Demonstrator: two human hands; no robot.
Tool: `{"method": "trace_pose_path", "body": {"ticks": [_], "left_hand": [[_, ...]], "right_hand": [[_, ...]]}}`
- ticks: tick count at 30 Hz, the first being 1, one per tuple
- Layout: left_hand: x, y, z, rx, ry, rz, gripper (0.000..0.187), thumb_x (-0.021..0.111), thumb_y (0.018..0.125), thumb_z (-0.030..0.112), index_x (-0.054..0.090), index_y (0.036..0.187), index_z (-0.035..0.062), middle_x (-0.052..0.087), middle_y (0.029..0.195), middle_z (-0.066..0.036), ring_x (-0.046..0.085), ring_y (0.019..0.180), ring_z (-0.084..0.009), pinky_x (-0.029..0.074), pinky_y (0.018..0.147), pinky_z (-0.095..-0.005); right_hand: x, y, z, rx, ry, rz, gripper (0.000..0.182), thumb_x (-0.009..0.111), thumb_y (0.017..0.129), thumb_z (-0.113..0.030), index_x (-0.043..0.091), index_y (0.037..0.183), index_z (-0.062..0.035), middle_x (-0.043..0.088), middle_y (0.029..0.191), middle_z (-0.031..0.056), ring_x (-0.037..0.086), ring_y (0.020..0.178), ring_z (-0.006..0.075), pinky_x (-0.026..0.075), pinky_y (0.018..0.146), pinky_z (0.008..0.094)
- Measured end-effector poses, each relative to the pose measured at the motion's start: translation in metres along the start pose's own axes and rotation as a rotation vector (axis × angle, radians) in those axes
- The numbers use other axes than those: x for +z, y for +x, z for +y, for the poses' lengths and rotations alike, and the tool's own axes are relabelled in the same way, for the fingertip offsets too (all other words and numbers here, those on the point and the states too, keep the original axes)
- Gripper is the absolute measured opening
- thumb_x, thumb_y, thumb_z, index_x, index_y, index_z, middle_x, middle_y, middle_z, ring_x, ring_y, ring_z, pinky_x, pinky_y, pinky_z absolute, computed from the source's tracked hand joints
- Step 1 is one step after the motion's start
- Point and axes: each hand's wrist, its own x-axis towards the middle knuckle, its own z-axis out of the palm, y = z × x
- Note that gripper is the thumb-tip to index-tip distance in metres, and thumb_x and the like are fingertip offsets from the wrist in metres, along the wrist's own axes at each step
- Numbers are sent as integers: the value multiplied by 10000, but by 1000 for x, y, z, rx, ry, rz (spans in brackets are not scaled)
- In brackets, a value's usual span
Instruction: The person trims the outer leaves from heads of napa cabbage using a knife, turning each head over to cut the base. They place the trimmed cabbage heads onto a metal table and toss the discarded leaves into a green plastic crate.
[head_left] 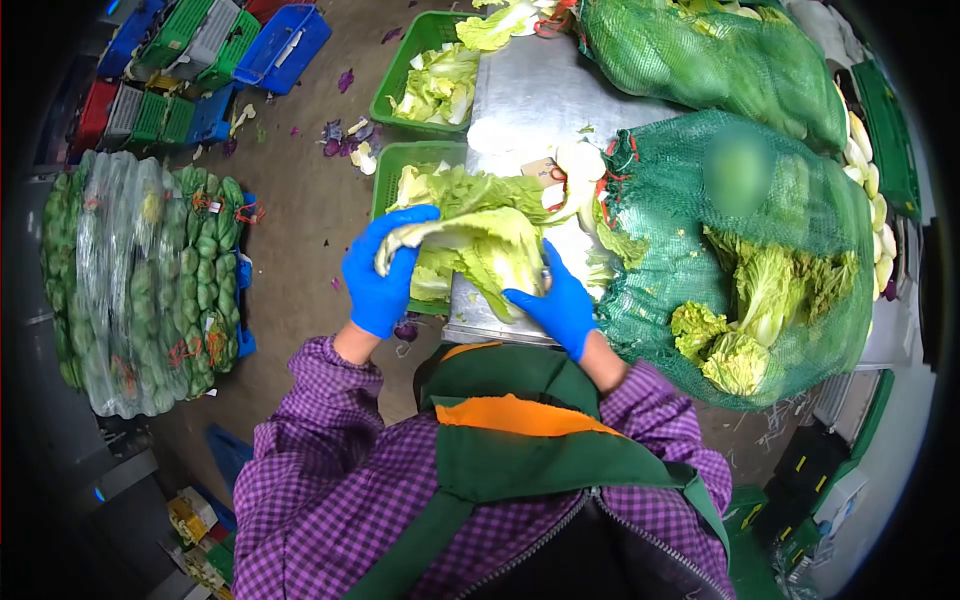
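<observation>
My left hand (385, 275), in a blue glove, grips the pale rib end of a napa cabbage leaf (470, 228). The leaf arches across toward my right. My right hand (562, 308), also gloved in blue, holds the near right side of the napa cabbage (500, 270) with its thumb in front. Part of its grip is hidden behind the leaves. Below and behind the cabbage, a green crate (425, 153) with loose leaves stands at the table's left edge. Right of my hands lies a green mesh sack (650, 270) with more cabbage (765, 290) inside.
A metal table (520, 100) carries a second full mesh sack (690, 60) at the back. Another green crate (400, 60) holds leaves (440, 85). Wrapped stacked sacks (140, 280) stand at left, with a blue crate (285, 50) beyond. Purple scraps (345, 140) litter the floor.
</observation>
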Motion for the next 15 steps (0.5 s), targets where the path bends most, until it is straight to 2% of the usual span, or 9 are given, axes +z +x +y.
{"method": "trace_pose_path", "body": {"ticks": [1,2,4,7,9,11,12,14,15], "left_hand": [[-1,6,-1,-38,49,17,211,554,864,21,574,1069,-26,633,1098,-161,605,1030,-215,455,924,-333],[-9,13,-15,71,115,34,211,561,864,27,586,1069,-16,630,1094,-137,599,999,-194,455,897,-314],[-32,35,-20,78,224,244,234,576,865,42,585,1093,-9,621,1088,-100,589,963,-171,451,871,-290],[-67,64,-29,-24,15,558,265,607,860,46,582,1116,-20,624,1045,-50,585,912,-141,466,832,-276],[-92,61,-52,-132,241,471,390,631,848,98,528,1207,-12,596,1131,-94,565,1023,-178,433,908,-290],[-87,44,-68,3,646,314,473,661,829,128,496,1247,-17,568,1190,-117,538,1090,-192,429,927,-307],[-73,30,-69,153,889,367,542,680,816,146,462,1290,-4,544,1236,-128,510,1139,-201,415,955,-333],[-42,-8,-74,88,698,266,596,688,817,161,428,1332,11,540,1251,-112,508,1137,-201,413,954,-333],[-25,-31,-78,-208,493,84,629,688,822,182,399,1356,18,532,1262,-108,506,1135,-199,413,949,-328]], "right_hand": [[5,5,1,8,-43,-51,892,770,682,-468,395,1354,-17,579,1173,231,590,1055,346,468,892,379],[6,10,4,5,-44,-53,892,770,682,-468,395,1354,-17,579,1173,231,590,1055,346,468,892,379],[8,16,12,-34,2,-76,869,787,672,-452,432,1321,5,581,1182,225,587,1063,334,460,910,374],[4,24,28,-76,165,-113,827,800,674,-416,460,1299,7,594,1172,202,586,1071,285,452,924,358],[3,28,32,-56,281,-117,754,802,691,-379,500,1264,7,610,1150,178,586,1055,234,452,919,338],[4,30,39,13,322,-121,710,800,704,-363,522,1239,13,624,1115,161,584,1035,203,456,908,322],[6,32,43,31,396,-121,665,797,713,-350,547,1207,17,646,1065,143,608,958,200,478,869,325],[10,37,59,117,517,-134,640,794,718,-344,557,1193,14,657,1020,120,616,896,197,492,831,333],[11,38,63,200,637,-154,616,792,723,-338,568,1178,11,667,976,98,624,833,195,507,792,340]]}}
